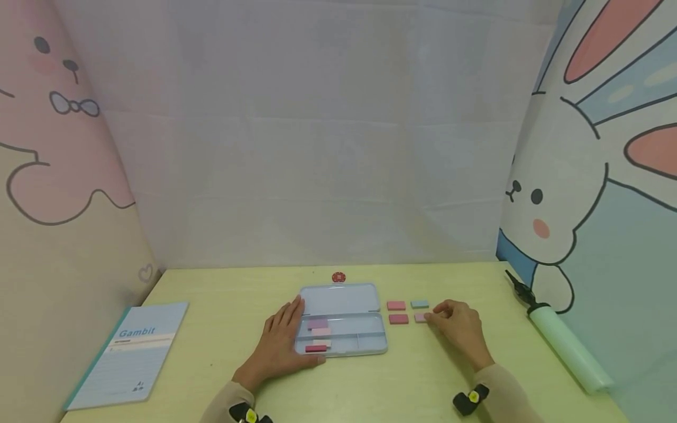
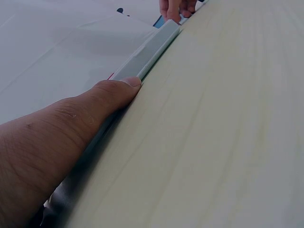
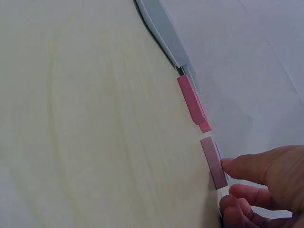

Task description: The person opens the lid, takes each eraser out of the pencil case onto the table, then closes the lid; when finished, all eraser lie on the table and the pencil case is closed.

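Note:
A pale blue hinged case lies with its lid raised back on the table. Several small pink, lilac and red blocks sit in its left compartments. My left hand rests along the case's left end, fingers straight, its thumb against the front edge. To the right of the case, my right hand pinches a light pink block lying on the table; its thumb touches the block's side, and the far contact is hidden. Beside it are two darker pink blocks and a teal block.
A red round chip lies behind the case. At the left is a notebook. A pale green cylinder with a black tip lies along the right edge. A white sheet hangs behind the table.

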The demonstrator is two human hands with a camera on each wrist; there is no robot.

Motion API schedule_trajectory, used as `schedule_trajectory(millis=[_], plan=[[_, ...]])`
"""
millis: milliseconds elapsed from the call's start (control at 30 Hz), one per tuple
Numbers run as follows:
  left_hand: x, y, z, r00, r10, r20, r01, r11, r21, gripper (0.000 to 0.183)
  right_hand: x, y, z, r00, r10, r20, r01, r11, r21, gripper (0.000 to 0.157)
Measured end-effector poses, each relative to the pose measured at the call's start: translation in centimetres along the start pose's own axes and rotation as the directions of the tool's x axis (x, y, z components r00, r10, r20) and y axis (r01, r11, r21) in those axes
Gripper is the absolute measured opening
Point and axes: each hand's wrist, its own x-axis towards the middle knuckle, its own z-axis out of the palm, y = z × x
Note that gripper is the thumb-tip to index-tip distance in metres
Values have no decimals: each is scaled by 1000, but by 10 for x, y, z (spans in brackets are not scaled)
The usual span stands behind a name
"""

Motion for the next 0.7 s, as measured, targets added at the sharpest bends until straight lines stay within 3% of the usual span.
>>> schedule_trajectory(millis=[300,700], plan=[[-2,1,0,1000,-19,7,19,1000,-6,137,-4,3,7,999,-23,-46,22,999,-24,34],[-2,2,0,1000,-16,3,16,1000,-22,137,-9,-6,0,997,-69,-22,69,997,-34,32]])
